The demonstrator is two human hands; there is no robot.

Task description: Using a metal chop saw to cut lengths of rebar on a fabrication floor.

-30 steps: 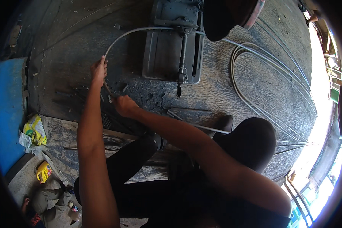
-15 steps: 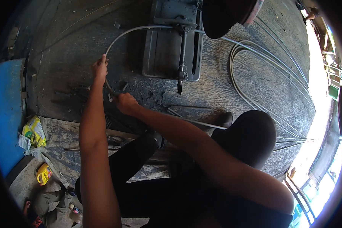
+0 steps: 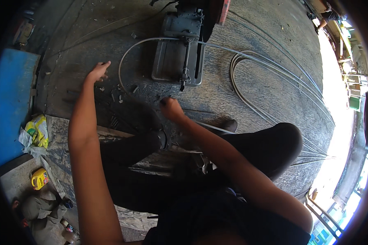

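A grey metal rod [image 3: 126, 53] curves leftward from the vise [image 3: 188, 40] of a dark floor-standing cut-off saw [image 3: 163, 67] and bends down toward my shoe. Off the rod's left side, my left hand [image 3: 98, 72] hangs with its fingers apart, holding nothing. My right hand [image 3: 173, 110] is closed below the saw's base, near the vise screw's handle [image 3: 182, 87]. Something dark shows at its fingers, but what it is cannot be made out. Several short cut metal pieces [image 3: 120, 99] lie on the floor between my hands.
Long rods [image 3: 237, 81] loop and stretch across the floor to the right. A blue panel [image 3: 14, 106] stands at the left, with a yellow bag [image 3: 37, 130] and a yellow jug [image 3: 39, 179] below it. Another person [image 3: 329, 17] is at the far right.
My left hand has let go of the curved rod and moved slightly left. My right hand has left the rod's lower end and moved right, toward the saw. The view has shifted.
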